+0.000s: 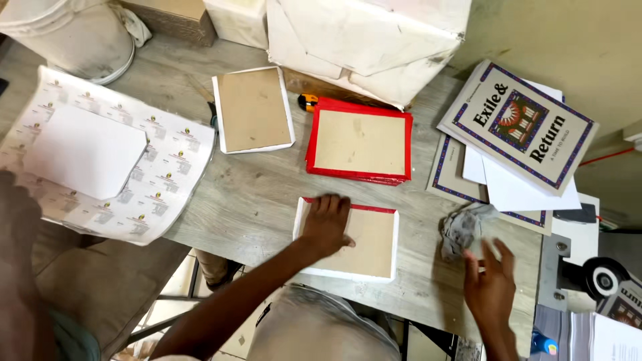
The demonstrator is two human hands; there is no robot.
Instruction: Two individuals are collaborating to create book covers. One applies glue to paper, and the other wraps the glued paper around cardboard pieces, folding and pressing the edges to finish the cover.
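Head view looks straight down on a grey wood-grain tabletop (254, 194), and I take the red-edged board stack (361, 144) at its middle as my landmark. Far left of it lies a large printed sheet (154, 194) with a plain white sheet (83, 150) on top. Just left of the stack sits a white-bordered brown board (254, 110).

Below the stack, near the front edge, is the board I am working on (368, 244): brown card face, white border, a red strip along its top edge. My left hand (326, 224) lies flat on its left part, fingers spread and pressing down, pinching nothing. I judge this board to be light and stiff, likely to slide on the smooth surface unless pinned; the edges or corners look like the best places to grip, since the flat face offers nothing to hold.

Right of and below the stack, a crumpled grey rag (465, 227) rests on the wood. My right hand (491, 287) hovers just below it, fingers loosely spread, holding nothing. Further right lie printed booklets (521, 124).
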